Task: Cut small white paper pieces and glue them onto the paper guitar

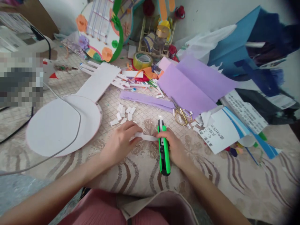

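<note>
Left hand (pixel 122 140) palm down on the tablecloth (pixel 234 181), fingers curled, fingertips pinching the left end of a white strip (pixel 146 137) and pinning it flat. Right hand (pixel 174 147) closed around a green utility knife (pixel 163 150), fist grip, blade end pointing away from the person, black butt end toward the body. Knife body crosses the right end of the strip, touching it; can't tell if the blade tip is in the paper. Strip lies roughly crosswise between the two hands, near the table's front edge, centre of view.

Just beyond the left hand: scatter of small white cut pieces (pixel 123 114) loose on the cloth. Beyond the knife, near: gold-handled scissors (pixel 181 114), lying partly on the edge of a big purple paper sheet (pixel 194 84). Long purple strip (pixel 147 100) lies beside that sheet, behind the cut pieces. Right of the right hand: printed leaflet (pixel 219 132) with blue stripes, text upside down to the person.

Left side: large white guitar-shaped cutout (pixel 61 125) flat on the table, a grey cable (pixel 78 125) looping across its round part. Far back: yellow tape roll (pixel 142 60), decorated guitar model (pixel 103 28) leaning upright, blue paper (pixel 234 43) propped at the right. Coloured scraps piled between tape roll and purple sheet. Both forearms bare, entering from the bottom edge.
</note>
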{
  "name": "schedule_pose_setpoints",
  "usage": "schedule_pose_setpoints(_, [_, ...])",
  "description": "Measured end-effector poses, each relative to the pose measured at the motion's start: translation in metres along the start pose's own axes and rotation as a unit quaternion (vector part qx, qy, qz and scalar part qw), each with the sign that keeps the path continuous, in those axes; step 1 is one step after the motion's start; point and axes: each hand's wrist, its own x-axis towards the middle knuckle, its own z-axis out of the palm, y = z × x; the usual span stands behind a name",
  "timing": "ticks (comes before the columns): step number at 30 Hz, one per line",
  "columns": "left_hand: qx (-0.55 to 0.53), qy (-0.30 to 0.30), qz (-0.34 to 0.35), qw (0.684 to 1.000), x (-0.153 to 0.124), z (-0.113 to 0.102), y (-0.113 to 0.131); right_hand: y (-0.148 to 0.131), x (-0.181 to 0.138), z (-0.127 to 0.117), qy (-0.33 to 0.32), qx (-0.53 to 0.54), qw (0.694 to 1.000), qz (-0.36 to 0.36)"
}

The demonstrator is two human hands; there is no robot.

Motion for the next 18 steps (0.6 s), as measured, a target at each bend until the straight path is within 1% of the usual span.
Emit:
schedule_pose_setpoints(3, [0.005,-0.017,0.011,1.000,-0.006,0.009,0.005,-0.004,-0.003,0.001,-0.016,0.006,1.000,-0.019])
schedule_pose_setpoints(6, [0.029,-0.027,0.006,0.999,-0.011,0.015,0.007,-0.003,-0.005,0.002,-0.028,0.010,0.999,-0.024])
schedule_pose_setpoints(11, [0.047,-0.044,-0.008,0.998,-0.013,0.017,0.008,-0.001,-0.005,0.001,-0.036,0.008,0.999,-0.026])
schedule_pose_setpoints(18, [0.054,-0.067,-0.026,0.996,-0.008,0.018,0.012,0.000,-0.005,-0.001,-0.053,0.010,0.998,-0.020])
